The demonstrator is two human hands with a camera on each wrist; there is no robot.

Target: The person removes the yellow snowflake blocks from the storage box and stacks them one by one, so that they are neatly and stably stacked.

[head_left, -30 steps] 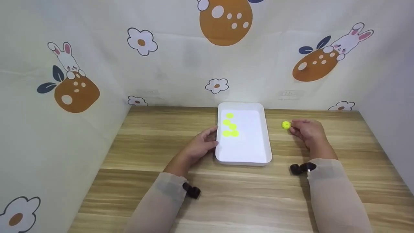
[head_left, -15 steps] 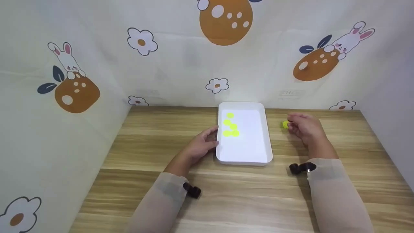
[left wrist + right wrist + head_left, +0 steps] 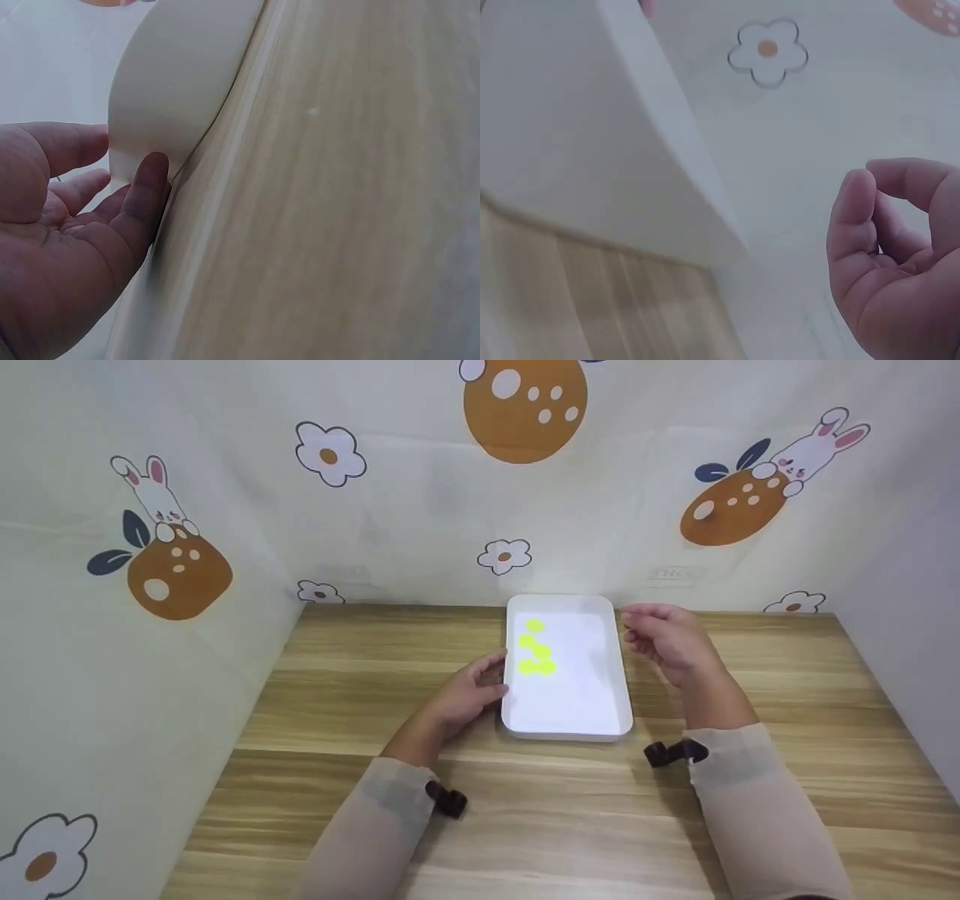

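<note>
**Nearing the tray (image 3: 566,705): right hand (image 3: 671,641)**

Right hand: moved left, now just beside the tray's far right corner; fingers curled together, contents hidden, grasp cannot be told.
Sixth disc: gone from its spot on the bench (image 3: 555,802), out of sight; perhaps carried, so one placement likely remains.
Left hand (image 3: 465,697): unmoved, fingers spread, touching the tray's left wall.
Yellow discs (image 3: 541,651): five, inside the tray, left side.

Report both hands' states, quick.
Left hand: open, touching the side of the white tray.
Right hand: closed, thumb and fingers drawn together; whether they hold anything can't be told.
</note>
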